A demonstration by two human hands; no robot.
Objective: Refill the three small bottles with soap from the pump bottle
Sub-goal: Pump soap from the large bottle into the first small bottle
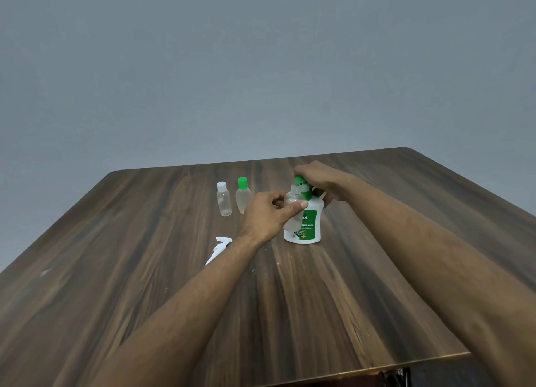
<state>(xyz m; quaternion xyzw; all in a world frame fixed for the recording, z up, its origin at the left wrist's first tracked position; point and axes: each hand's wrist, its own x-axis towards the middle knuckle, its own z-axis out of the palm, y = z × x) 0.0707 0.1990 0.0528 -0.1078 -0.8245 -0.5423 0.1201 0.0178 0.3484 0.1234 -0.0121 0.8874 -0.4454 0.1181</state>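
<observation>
table (319, 314) dark wood | on it: two capped small bottles (224, 198), pump bottle (307, 227), white sprayer top (219, 247)

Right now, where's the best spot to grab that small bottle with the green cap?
Probably pinch the green-capped bottle around its clear body below the cap, coming from its near side. It stands upright and close to the white-capped bottle, so its left side looks tight.
</observation>
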